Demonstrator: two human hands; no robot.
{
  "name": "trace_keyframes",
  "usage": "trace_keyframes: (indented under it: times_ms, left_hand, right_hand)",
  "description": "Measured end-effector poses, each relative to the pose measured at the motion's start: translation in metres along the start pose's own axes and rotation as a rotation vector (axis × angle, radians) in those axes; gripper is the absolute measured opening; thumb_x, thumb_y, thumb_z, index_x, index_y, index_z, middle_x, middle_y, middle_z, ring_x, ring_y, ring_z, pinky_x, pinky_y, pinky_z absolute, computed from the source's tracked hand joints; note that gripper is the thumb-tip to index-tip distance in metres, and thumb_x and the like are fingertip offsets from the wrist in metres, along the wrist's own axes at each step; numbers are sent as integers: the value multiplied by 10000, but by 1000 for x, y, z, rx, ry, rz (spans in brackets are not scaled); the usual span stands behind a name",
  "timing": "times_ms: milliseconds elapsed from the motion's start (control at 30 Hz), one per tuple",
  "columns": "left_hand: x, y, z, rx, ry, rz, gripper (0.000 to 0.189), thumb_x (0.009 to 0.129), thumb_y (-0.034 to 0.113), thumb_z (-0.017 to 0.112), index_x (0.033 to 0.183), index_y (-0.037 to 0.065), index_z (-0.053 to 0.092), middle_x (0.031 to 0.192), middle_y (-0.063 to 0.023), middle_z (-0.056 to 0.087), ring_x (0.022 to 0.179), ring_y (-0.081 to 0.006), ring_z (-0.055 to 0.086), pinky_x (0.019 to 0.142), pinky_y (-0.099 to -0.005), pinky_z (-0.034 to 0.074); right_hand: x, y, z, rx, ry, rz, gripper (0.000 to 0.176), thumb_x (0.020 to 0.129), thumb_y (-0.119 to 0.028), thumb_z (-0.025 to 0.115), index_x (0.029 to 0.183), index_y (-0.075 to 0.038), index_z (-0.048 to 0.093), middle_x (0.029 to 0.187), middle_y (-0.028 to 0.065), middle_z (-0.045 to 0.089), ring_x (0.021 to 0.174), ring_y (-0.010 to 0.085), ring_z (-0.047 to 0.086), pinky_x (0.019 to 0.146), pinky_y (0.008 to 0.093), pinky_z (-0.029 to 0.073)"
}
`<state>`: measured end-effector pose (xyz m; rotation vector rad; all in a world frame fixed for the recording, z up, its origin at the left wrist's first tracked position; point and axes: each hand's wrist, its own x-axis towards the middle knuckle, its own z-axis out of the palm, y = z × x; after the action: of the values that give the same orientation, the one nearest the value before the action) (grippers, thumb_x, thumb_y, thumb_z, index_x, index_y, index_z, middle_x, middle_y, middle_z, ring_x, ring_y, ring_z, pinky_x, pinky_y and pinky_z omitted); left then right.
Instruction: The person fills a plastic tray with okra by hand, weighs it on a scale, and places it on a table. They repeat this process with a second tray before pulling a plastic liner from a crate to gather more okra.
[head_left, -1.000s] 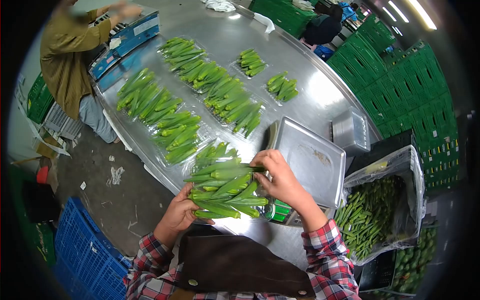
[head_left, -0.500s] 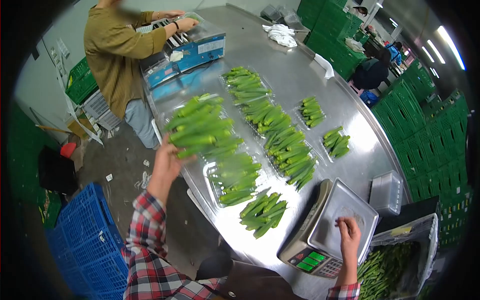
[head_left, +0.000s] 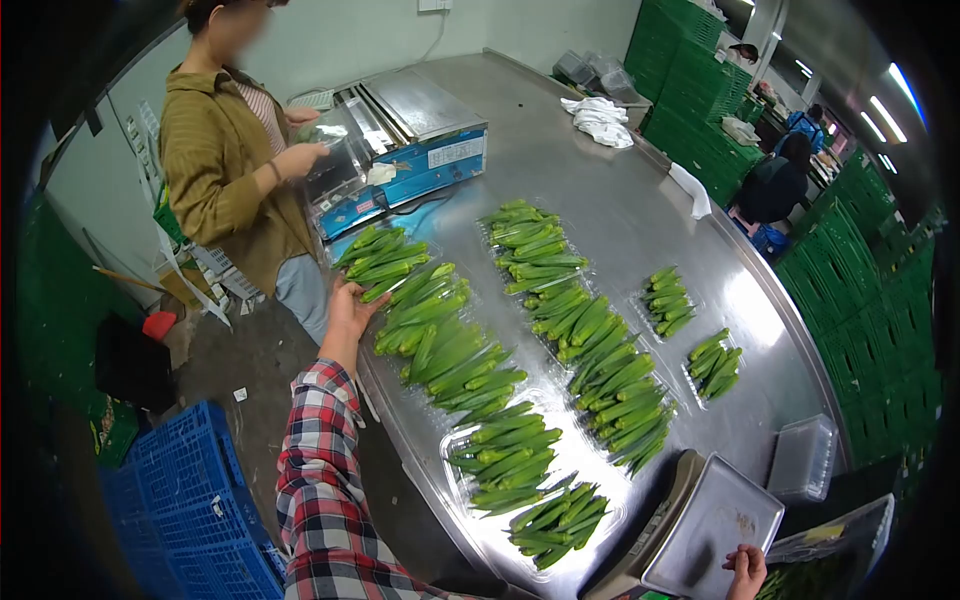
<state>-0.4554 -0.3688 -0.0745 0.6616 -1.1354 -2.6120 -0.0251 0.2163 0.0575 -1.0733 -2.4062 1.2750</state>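
Note:
My left hand (head_left: 350,312) grips the near edge of a clear tray of okra (head_left: 380,258), at the far end of the left row on the steel table. Its fingertips are partly hidden under the okra. More okra trays (head_left: 440,345) continue that row toward me, and a second row (head_left: 590,335) lies to its right. Nearest to me is a bunch of okra (head_left: 558,525). My right hand (head_left: 745,573), fingers drawn together and nothing seen in them, is over the lower right edge of the metal scale pan (head_left: 715,530).
A co-worker (head_left: 225,180) holds a clear tray beside a blue-sided wrapping machine (head_left: 410,165). Two small okra trays (head_left: 668,300) lie to the right. Empty clear trays (head_left: 803,458) are stacked past the scale. Green crates (head_left: 850,290) line the right; a blue pallet (head_left: 190,500) stands lower left.
My left hand has lowered the okra tray onto the far end of the left row. My right hand has moved toward the pan's lower edge. The co-worker's hands have drawn back from the machine.

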Motion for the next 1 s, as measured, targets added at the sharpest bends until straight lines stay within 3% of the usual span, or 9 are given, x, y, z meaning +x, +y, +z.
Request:
trace_keyframes:
  times_ms: [167,300,333,567,633,700,800,900,1000]
  left_hand:
    - [56,-5,-18,-89,56,-153,463,729,-60,393,1180,19,322,1052,-140,408,968,-331,478,833,-595,460]
    - [65,-5,-15,479,225,74,291,730,51,479,1013,-13,465,946,-112,459,855,-271,493,689,-474,434]
    - [66,-3,-18,573,242,72,202,758,88,511,934,-2,470,974,-132,429,937,-281,438,754,-409,409]
    - [76,-8,-46,997,395,585,267,784,121,465,992,-37,523,874,-137,559,755,-240,522,700,-338,415]
    - [30,11,-23,1467,340,557,329,828,293,488,989,11,541,858,-131,572,774,-252,528,703,-374,422]
    - [-13,1,-9,1038,56,609,214,892,228,443,883,37,541,712,-79,528,655,-185,524,594,-343,418]
    - [-107,-5,31,643,-194,330,410,876,235,524,1239,62,442,1010,-43,562,926,-125,541,770,-236,433]
    - [-182,-32,22,553,-594,143,335,894,183,501,1187,25,474,972,-65,569,856,-147,551,743,-241,453]
    - [-290,-63,31,639,-627,-10,263,874,145,511,1096,4,509,940,-92,573,844,-158,554,726,-255,463]
  right_hand:
    - [11,4,3,19,25,29,267,874,-161,531,1023,54,585,843,116,628,734,167,587,707,277,442]
    - [21,-6,6,-21,24,-14,262,873,-164,534,1002,58,587,837,114,627,727,162,583,702,274,442]
    - [22,-9,6,-30,22,-26,260,873,-164,536,994,60,588,834,115,626,725,161,582,700,272,442]
    - [41,48,-6,98,226,-125,120,850,-98,545,921,-2,530,776,37,537,641,98,511,587,226,453]
    - [47,58,-12,193,333,-75,102,810,-81,581,845,-6,520,766,48,552,638,107,518,585,236,450]
    - [52,60,-29,48,336,-15,172,817,-161,592,777,1,551,690,32,557,636,97,525,602,243,447]
    - [74,77,-55,-181,375,-46,209,847,-203,543,844,3,579,671,57,584,662,115,563,653,267,454]
    - [119,102,-67,-304,535,-363,255,813,-37,502,1060,-10,556,1024,154,596,943,255,589,819,311,450]
    - [157,107,-77,-656,593,-450,387,751,-32,486,1130,44,483,1147,209,516,1094,333,478,946,385,364]
